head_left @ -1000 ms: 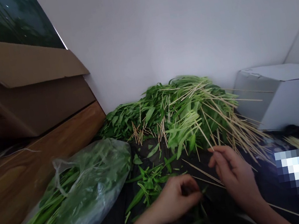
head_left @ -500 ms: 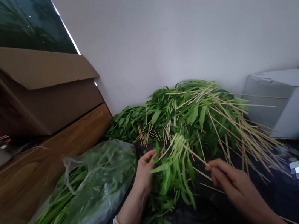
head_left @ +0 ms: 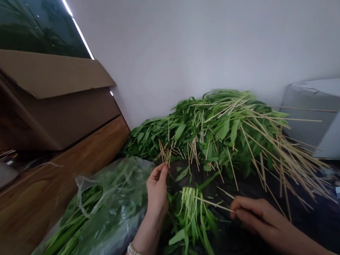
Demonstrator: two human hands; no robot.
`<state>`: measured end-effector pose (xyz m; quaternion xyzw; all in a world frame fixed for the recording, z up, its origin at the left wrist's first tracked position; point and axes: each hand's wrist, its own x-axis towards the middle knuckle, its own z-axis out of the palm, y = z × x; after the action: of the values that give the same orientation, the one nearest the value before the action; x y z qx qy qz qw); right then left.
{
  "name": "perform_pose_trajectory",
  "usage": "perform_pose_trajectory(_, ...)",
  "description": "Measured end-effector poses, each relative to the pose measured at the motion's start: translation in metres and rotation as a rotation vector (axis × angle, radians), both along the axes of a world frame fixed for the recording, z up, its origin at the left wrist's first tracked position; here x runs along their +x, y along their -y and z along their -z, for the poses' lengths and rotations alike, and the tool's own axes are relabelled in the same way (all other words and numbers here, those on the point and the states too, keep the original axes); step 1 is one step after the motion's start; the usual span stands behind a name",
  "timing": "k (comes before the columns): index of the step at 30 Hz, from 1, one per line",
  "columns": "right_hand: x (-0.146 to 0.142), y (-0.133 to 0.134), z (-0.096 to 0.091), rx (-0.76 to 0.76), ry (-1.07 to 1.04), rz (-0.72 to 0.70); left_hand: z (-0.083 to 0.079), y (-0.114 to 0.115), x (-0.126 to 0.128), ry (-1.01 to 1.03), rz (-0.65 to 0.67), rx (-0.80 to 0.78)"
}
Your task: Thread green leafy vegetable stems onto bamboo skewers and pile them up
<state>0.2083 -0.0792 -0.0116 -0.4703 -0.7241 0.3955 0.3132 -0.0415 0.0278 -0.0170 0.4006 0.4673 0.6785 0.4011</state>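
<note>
My right hand pinches a thin bamboo skewer that runs up and left through a small bunch of green stems lying on the black surface. My left hand, with a bead bracelet at the wrist, rests beside that bunch with its fingers stretched out and nothing in them. Behind both hands lies a big heap of skewered greens with many skewer ends sticking out.
A clear plastic bag of greens lies at the left. A wooden ledge carries an open cardboard box. A white box stands at the right against the white wall. A blurred patch covers the lower right corner.
The skewered bunch has come down from mid-air onto the black surface. My left hand let go of its leaves and moved slightly left; my right hand sank lower with the skewer.
</note>
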Motion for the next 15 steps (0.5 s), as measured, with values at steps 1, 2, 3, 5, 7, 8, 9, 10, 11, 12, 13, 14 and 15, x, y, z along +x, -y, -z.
perform_pose_trajectory(1,-0.001,0.000,0.001,-0.007,-0.003,0.000,0.000,0.000,0.001,0.020,0.020,-0.013)
perform_pose_trajectory(2,-0.001,-0.001,0.004,-0.004,-0.003,0.011,0.000,0.001,0.002,0.031,0.050,-0.025)
perform_pose_trajectory(3,-0.001,-0.002,0.006,0.011,-0.001,0.032,0.000,0.003,0.005,0.031,0.089,-0.039)
perform_pose_trajectory(5,-0.001,-0.006,0.012,0.061,0.014,0.085,-0.003,0.009,0.012,0.017,0.168,-0.078)
perform_pose_trajectory(7,0.001,-0.009,0.016,0.116,0.039,0.133,-0.007,0.016,0.018,0.006,0.231,-0.124)
perform_pose_trajectory(8,0.002,-0.010,0.018,0.141,0.052,0.155,-0.009,0.019,0.021,0.006,0.252,-0.144)
perform_pose_trajectory(9,0.002,-0.011,0.019,0.162,0.061,0.173,-0.011,0.021,0.023,0.009,0.265,-0.157)
perform_pose_trajectory(10,0.003,-0.011,0.020,0.180,0.068,0.189,-0.012,0.023,0.024,0.013,0.271,-0.163)
perform_pose_trajectory(11,0.003,-0.012,0.020,0.195,0.072,0.200,-0.013,0.024,0.025,0.014,0.272,-0.164)
perform_pose_trajectory(12,0.003,-0.012,0.021,0.209,0.076,0.205,-0.014,0.025,0.025,0.013,0.268,-0.163)
perform_pose_trajectory(13,0.003,-0.012,0.021,0.220,0.080,0.207,-0.014,0.025,0.025,0.010,0.264,-0.161)
perform_pose_trajectory(14,0.002,-0.012,0.021,0.230,0.084,0.206,-0.014,0.025,0.025,0.006,0.260,-0.159)
perform_pose_trajectory(15,0.002,-0.011,0.020,0.237,0.088,0.205,-0.014,0.025,0.025,0.001,0.259,-0.159)
